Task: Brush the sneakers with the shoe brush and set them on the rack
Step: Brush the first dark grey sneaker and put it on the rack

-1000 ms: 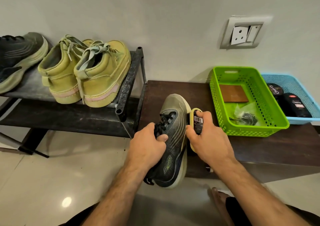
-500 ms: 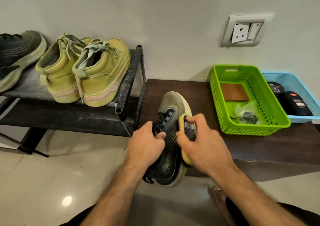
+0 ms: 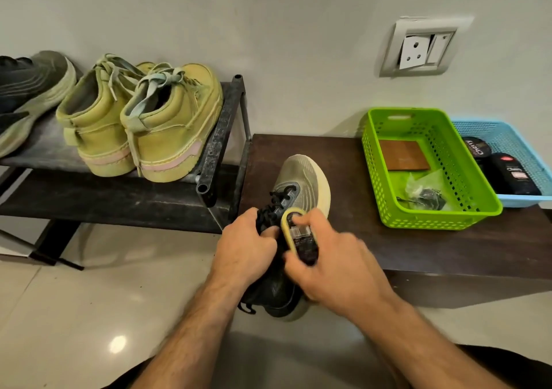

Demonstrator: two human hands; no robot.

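Observation:
A dark grey sneaker [image 3: 301, 179] with a pale sole lies toe-away over the front edge of a dark wooden bench [image 3: 358, 239]. My left hand [image 3: 245, 248] grips it at the laces and collar. My right hand [image 3: 331, 266] holds a yellow-edged shoe brush [image 3: 294, 224] pressed on the sneaker's upper, just right of the laces. On the black metal rack [image 3: 221, 138] at left stand two olive-yellow high-top sneakers [image 3: 167, 138], heels toward me. The matching dark sneaker [image 3: 27, 90] sits at the rack's far left, cut by the frame edge.
A green plastic basket [image 3: 430, 218] holding a brown card and a plastic bag stands on the bench's right part. Behind it a blue basket [image 3: 513, 138] holds black polish containers. A wall socket [image 3: 418, 48] is above. Glossy tiled floor [image 3: 89, 314] lies below.
My right hand has slid the brush leftward and back from the sneaker's right sole edge onto its upper beside the laces. The left hand keeps its grip.

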